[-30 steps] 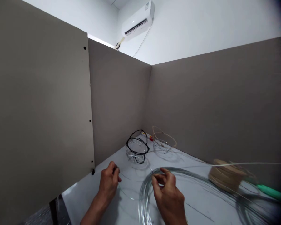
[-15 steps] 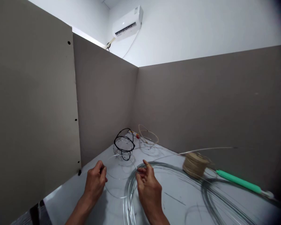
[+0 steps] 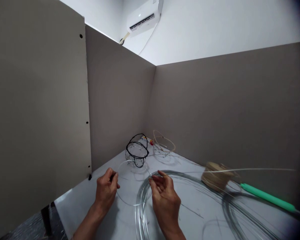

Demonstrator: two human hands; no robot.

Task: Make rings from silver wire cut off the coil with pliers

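Wire loop point(image 3: 130, 160) held between both hands

The left hand point(image 3: 105, 191) is curled shut around one side of the thin silver loop at lower centre, with its fingers pressed together. The right hand point(image 3: 165, 200) pinches the far side between thumb and forefinger, its other fingers loosely spread. The loop stands upright between them, just in front of the black wire basket point(image 3: 137, 150), which sits further up the white table point(image 3: 75, 213) near the corner of the grey panels. Fine silver strands cross inside that open frame. Beside it lies a pale cane hoop frame point(image 3: 163, 143) with thin wires tangled at its base. A wire coil point(image 3: 142, 213) sprawls under the right hand and across the lower right, near the twine spool point(image 3: 217, 176) and a green tube point(image 3: 267, 198).
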